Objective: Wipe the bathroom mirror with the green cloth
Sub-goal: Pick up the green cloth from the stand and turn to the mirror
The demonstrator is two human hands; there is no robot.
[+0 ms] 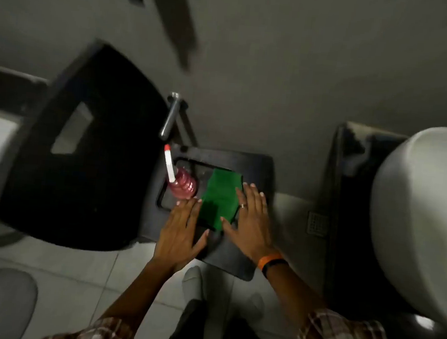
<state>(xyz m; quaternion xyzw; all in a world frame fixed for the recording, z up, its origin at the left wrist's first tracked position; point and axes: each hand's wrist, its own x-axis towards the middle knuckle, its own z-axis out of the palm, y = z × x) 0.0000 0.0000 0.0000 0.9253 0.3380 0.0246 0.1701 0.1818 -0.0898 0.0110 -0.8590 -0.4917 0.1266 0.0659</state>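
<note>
Seen from above in a dim bathroom: two bare hands flat over a green cloth (221, 199) folded on a black stool (254, 172), centre of the scene. No mirror in view; wiping not yet begun, by the look of it.

Largest first: one black chair (83, 157) at left, touching the stool's left side. One white basin (416, 213) at far right, well apart from the cloth. One black stool between them, cloth lying in its recessed top. One green cloth, folded into a rectangle. One pink bottle (183, 186) with a white and red nozzle, just left of the cloth in the same recess. One metal tap (171, 116) on the far wall. One orange wristband (270, 260) and one ring, both on the right.

Left hand (180, 230) spread, fingers open, fingertips touching the cloth's near left edge. Right hand (250, 217) spread, fingers open, lying across the cloth's right edge. Nothing gripped yet.

Best done, probably, by pinching the cloth through all its folds so it lifts as one pad, keeping clear of the bottle beside it to avoid a knock.
</note>
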